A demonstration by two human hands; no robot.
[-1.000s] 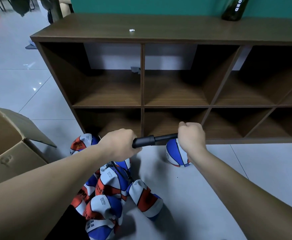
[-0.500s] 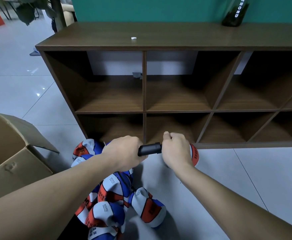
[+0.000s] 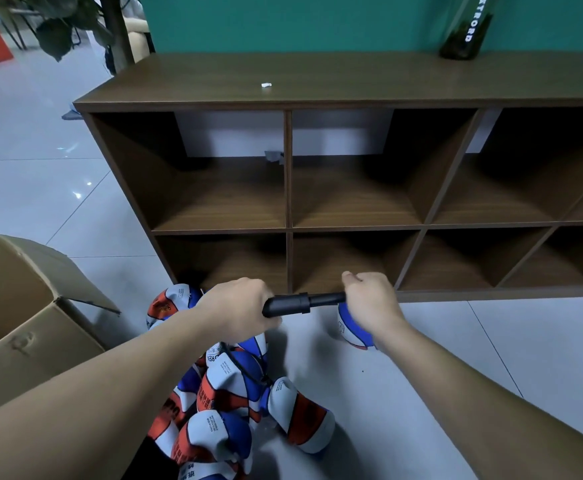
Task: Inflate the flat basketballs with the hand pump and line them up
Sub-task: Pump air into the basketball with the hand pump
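Grey floor tiles, brown shelf at 12 o'clock: my left hand point(image 3: 238, 308) gripped the pump point(image 3: 288, 304), my right hand point(image 3: 369, 303) had drawn its handle out again; flat basketballs point(image 3: 234, 403) waited at 6.

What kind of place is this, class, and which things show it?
Probably an indoor storeroom or sports-kit area: a wooden cubby shelf on tiled floor, a cardboard box, and a heap of flat basketballs.
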